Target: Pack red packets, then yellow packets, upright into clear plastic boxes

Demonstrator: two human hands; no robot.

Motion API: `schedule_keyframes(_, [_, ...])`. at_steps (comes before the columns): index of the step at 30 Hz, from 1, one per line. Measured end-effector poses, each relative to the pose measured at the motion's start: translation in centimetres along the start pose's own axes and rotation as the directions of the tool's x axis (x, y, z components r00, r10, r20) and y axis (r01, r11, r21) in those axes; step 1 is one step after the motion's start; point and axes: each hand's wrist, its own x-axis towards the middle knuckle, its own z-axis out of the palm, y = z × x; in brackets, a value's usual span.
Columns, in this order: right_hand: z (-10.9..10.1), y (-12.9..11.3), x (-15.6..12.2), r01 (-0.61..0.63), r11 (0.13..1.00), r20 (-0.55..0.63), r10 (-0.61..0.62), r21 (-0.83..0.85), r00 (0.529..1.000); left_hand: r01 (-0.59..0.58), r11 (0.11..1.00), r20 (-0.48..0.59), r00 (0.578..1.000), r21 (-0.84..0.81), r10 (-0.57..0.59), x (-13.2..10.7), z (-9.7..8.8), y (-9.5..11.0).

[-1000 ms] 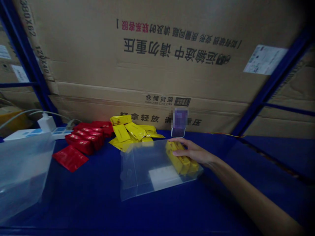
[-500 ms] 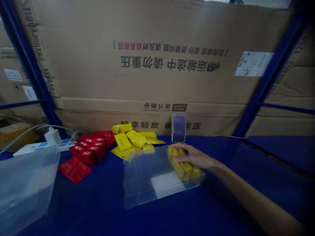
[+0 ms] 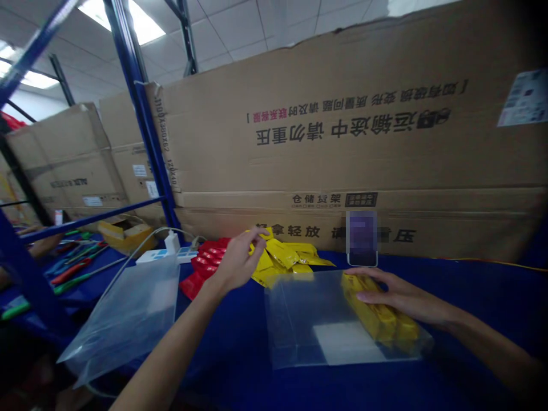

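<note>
My right hand grips two rows of yellow packets, thumb on top and fingers around the far end. The near ends of these packets look hazy, as though seen through the clear plastic bag that lies flat on the blue table. A white rectangle shows through the bag. Over the left edge of a loose pile of yellow packets is my left hand, its fingers bent and apart. Red packets lie bunched just left of it, partly hidden by that hand and wrist.
A phone stands against a large cardboard box. At left are another clear bag, a power strip with a charger and cable, and a blue rack post. Beyond lie hand tools and another person's arm.
My left hand has come into view and reached to the yellow pile. The view has turned left, showing more of the rack and ceiling. My right hand keeps its hold on the packets.
</note>
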Motion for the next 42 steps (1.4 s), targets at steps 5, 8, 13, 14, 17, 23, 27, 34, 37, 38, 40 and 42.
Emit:
schedule_keyframes(5, [-1.4,0.8,-0.1,-0.005,1.0,0.031,0.005,-0.015,1.0,-0.201,0.975,0.171,0.968,0.097,0.183,-0.5,4.1,-5.3])
schedule_keyframes(8, [-2.0,0.8,-0.3,-0.02,1.0,0.039,0.02,-0.007,0.999,-0.202,0.972,0.11,0.976,0.124,0.188,-1.6,5.1,-6.8])
schedule_keyframes(13, [-2.2,0.6,-0.5,-0.06,0.998,0.058,0.059,0.018,0.997,-0.193,0.933,0.156,0.976,0.303,0.151,-2.5,4.6,-6.7])
schedule_keyframes(14, [-2.2,0.6,-0.5,-0.072,0.997,0.07,0.07,0.023,0.995,-0.197,0.92,0.201,0.97,0.339,0.134,-2.5,4.6,-6.7])
schedule_keyframes(17, [-2.3,0.7,-0.5,-0.084,0.996,0.085,0.083,0.015,0.993,-0.183,0.899,0.323,0.945,0.397,0.05,-2.4,4.9,-6.7])
schedule_keyframes(23, [-2.4,0.3,-0.6,-0.069,0.997,0.056,0.072,-0.041,0.996,-0.157,0.937,0.254,0.964,0.312,0.077,-2.2,4.3,-6.9])
schedule_keyframes(27, [-2.5,0.4,-0.5,-0.061,0.998,0.064,0.063,-0.026,0.996,-0.082,0.986,0.093,0.993,0.142,0.07,-2.1,3.3,-6.0])
schedule_keyframes(34, [-2.6,0.9,-0.3,-0.053,0.999,0.064,0.053,-0.005,0.997,0.128,0.826,-0.274,0.906,-0.549,-0.323,-1.5,3.7,-3.4])
schedule_keyframes(37, [-2.6,0.6,-0.3,-0.046,0.999,0.079,0.045,0.01,0.996,0.197,0.615,-0.112,0.898,-0.764,-0.426,-1.7,3.5,-3.5])
schedule_keyframes(38, [-2.6,0.5,-0.4,-0.046,0.999,0.083,0.045,0.014,0.996,0.257,0.558,-0.003,0.906,-0.789,-0.422,-1.9,3.3,-3.7])
schedule_keyframes(40, [-2.6,0.6,-0.4,-0.052,0.998,0.082,0.05,0.024,0.995,0.412,0.47,0.251,0.895,-0.781,-0.368,-2.5,3.1,-4.0])
schedule_keyframes(42, [-2.6,0.7,-0.4,-0.062,0.998,0.07,0.06,0.029,0.996,0.546,0.43,0.464,0.837,-0.719,-0.289,-3.2,3.0,-3.9])
